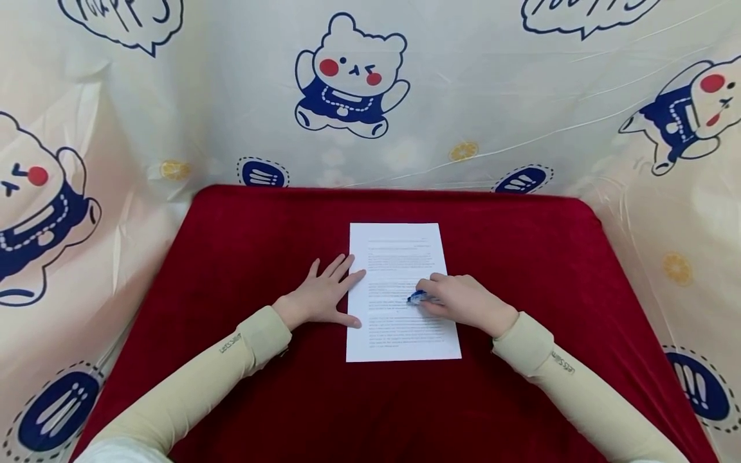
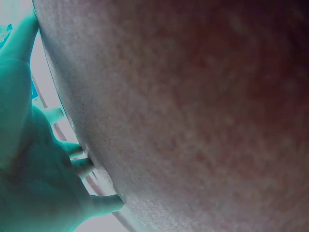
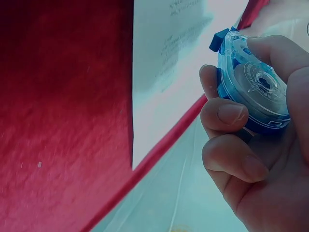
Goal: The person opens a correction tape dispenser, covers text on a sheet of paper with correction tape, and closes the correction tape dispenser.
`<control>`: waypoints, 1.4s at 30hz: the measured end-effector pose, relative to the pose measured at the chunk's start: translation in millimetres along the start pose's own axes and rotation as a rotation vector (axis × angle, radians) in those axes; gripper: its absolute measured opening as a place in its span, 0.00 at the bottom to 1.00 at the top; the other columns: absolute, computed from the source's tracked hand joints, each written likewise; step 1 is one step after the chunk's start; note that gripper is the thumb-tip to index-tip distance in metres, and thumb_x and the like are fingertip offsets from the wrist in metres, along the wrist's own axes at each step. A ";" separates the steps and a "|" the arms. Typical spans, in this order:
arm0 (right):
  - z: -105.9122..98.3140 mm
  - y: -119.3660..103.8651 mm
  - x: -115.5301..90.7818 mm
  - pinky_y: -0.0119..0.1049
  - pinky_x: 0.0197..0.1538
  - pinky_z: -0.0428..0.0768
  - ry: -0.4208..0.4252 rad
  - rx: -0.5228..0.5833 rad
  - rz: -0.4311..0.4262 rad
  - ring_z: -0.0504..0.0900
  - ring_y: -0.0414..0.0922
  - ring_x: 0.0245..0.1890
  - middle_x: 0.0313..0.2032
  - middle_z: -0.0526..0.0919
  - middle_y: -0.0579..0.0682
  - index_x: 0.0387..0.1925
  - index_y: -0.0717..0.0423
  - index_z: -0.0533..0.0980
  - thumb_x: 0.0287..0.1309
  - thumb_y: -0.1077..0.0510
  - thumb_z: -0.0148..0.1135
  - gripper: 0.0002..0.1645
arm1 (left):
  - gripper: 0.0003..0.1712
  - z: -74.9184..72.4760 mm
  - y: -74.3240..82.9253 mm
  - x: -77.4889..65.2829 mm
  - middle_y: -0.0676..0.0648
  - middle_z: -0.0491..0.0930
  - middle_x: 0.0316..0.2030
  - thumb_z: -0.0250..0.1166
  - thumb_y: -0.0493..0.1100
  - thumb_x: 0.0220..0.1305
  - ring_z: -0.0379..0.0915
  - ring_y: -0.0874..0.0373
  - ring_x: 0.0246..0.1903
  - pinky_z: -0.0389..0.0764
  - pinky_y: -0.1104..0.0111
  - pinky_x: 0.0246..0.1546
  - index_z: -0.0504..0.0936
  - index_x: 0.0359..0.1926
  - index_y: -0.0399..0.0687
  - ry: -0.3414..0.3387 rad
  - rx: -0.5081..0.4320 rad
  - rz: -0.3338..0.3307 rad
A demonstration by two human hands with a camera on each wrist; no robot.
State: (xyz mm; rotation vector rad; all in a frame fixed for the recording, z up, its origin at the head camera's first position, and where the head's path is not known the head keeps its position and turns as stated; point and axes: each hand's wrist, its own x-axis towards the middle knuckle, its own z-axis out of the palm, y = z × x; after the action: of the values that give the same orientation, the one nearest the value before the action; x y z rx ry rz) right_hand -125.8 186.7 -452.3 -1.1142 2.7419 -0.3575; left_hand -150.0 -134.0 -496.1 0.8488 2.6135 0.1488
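A white printed sheet of paper (image 1: pixel 399 347) lies on the red cloth with lines of small text. My right hand (image 1: pixel 466 302) is over the sheet's right half and holds a blue, see-through correction tape (image 1: pixel 418 297). In the right wrist view, thumb and curled fingers grip the correction tape (image 3: pixel 260 87), its round reel visible through the casing and its blue tip clear of the hand. My left hand (image 1: pixel 321 292) lies with fingers spread at the sheet's left edge, fingertips and thumb on the paper. The left wrist view shows that hand (image 2: pixel 38 169) from the thumb side, strongly tinted.
A red velvet cloth (image 1: pixel 260 225) covers the table. Behind it and at both sides hangs a pale curtain (image 1: pixel 463 83) with bear drawings. Beige sleeves (image 1: pixel 197 373) cover both forearms.
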 end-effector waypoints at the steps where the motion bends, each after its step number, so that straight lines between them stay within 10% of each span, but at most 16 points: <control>1: -1.0 1.6 -1.4 0.26 0.23 0.70 0.007 -0.001 0.005 0.69 0.34 0.21 0.32 0.79 0.43 0.46 0.51 0.81 0.65 0.53 0.72 0.11 | 0.67 -0.3 -0.1 -0.5 0.38 0.41 0.83 0.67 0.81 0.54 0.34 0.39 0.82 0.43 0.30 0.73 0.54 0.83 0.53 -0.001 -0.001 0.002; 42: 5.2 28.4 -44.7 0.28 0.27 0.73 0.051 0.098 0.146 0.71 0.33 0.26 0.34 0.79 0.39 0.50 0.49 0.84 0.64 0.54 0.73 0.14 | 0.68 -2.1 -3.5 -4.1 0.37 0.43 0.83 0.70 0.77 0.55 0.37 0.41 0.82 0.44 0.32 0.74 0.52 0.83 0.46 0.028 -0.036 0.019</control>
State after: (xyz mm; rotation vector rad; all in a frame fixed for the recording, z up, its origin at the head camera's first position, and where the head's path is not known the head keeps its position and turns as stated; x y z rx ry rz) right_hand -111.7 236.9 -462.6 -0.8878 2.7946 -0.4996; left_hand -149.7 -139.2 -493.6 0.8649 2.6209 0.2141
